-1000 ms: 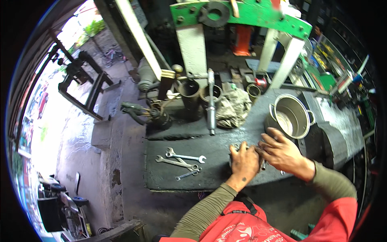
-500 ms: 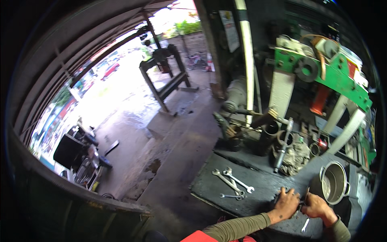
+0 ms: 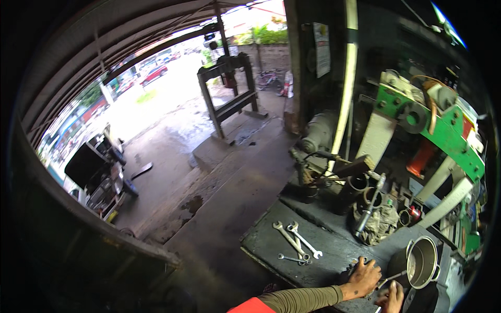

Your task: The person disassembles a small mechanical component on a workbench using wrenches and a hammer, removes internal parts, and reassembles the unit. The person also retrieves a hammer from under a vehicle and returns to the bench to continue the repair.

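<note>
My left hand [image 3: 366,277] presses down over a dark part [image 3: 350,268] on the bench, its fingers curled round it. Most of that part is hidden under the palm. Close beside it, my right hand [image 3: 391,298] is closed near the lower edge; what its fingers hold is hidden. A thin metal rod-like tool [image 3: 395,275] slants just above the right hand toward a metal pot [image 3: 422,262] with two handles. To the left lie two large open-ended wrenches [image 3: 305,241], crossed, and a smaller wrench [image 3: 292,258].
Along the bench's back stand dark metal cylinders [image 3: 355,189], a crumpled rag [image 3: 382,224] and a long metal bar tool [image 3: 371,206]. Beyond them rises a green steel frame [image 3: 449,138]. A press-like stand [image 3: 227,94] is on the floor, with a dark machine [image 3: 94,164] further left.
The view has shifted, so the bench sits differently in it. My right hand is lower and nearer me, and the rod-like tool, upright before, now slants toward the pot. My left hand stays on the part.
</note>
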`<state>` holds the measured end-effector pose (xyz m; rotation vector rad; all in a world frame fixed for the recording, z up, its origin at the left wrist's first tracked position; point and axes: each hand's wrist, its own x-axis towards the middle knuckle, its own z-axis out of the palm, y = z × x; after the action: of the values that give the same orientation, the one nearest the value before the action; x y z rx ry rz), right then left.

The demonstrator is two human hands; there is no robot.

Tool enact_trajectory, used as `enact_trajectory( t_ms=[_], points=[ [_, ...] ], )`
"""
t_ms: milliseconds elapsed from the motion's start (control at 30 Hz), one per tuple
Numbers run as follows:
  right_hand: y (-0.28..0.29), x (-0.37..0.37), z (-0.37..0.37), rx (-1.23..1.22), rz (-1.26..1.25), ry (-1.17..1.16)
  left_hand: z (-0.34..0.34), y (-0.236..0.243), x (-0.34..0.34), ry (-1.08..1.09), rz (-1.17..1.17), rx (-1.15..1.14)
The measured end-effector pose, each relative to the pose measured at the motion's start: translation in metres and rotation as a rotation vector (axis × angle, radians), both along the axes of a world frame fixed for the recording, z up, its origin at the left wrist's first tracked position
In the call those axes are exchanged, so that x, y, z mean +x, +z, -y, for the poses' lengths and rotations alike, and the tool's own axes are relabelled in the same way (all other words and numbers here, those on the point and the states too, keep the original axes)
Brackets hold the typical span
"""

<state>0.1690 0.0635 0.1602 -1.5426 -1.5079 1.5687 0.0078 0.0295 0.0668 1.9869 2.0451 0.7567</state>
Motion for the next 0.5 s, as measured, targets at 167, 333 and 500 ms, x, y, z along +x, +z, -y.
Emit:
enact_trajectory(
  t_ms=[167, 333, 500],
  points=[
    [-0.006, -0.023, -0.039, -0.128, 0.085, 0.339, 0.004, 0.009, -0.001, 0.040, -0.021, -0.064],
    [0.033, -0.044, -0.065, 0.880, 1.019, 1.373, 0.008, 0.014, -0.005, 0.019, -0.047, -0.111],
    [0.047, -0.040, -0.058, 1.738, 0.648, 1.301, 0.009, 0.016, -0.005, 0.065, -0.163, -0.053]
  ],
)
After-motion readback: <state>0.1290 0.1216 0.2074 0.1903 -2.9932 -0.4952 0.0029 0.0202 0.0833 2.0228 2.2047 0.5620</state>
